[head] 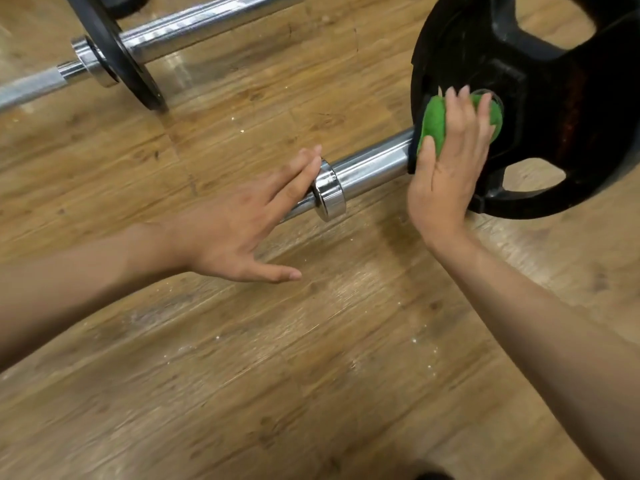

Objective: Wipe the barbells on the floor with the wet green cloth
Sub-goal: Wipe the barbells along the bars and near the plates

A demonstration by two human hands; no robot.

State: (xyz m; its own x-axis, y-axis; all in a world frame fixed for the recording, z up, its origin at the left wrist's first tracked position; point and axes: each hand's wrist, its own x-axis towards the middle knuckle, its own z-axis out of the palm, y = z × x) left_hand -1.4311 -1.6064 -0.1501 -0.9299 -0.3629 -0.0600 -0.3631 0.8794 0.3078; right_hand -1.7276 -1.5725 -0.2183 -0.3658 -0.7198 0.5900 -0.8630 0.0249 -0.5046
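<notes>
Two flat, ungripping hands invite trouble: the right hand (446,161) merely presses the wet green cloth (433,123) against the round black iron weight plate (554,98), and the left hand (235,223) only touches the shiny chrome barbell (370,168), which may roll and drop the cloth.

Warm, even indoor light falls from above, bright enough to show the wooden floor (311,375) clearly. A pale sheen of glare lies on the boards below the near barbell (374,168). Its chrome carries hard white highlights, as does the far barbell (194,29). Soft, faint shadows sit under the near bar and beside the left hand (232,230). The black weight plate (554,116) is so dark that little surface detail reads. The whole frame is slightly soft, and the wood grain looks smeared and stretched towards the bottom corners.
</notes>
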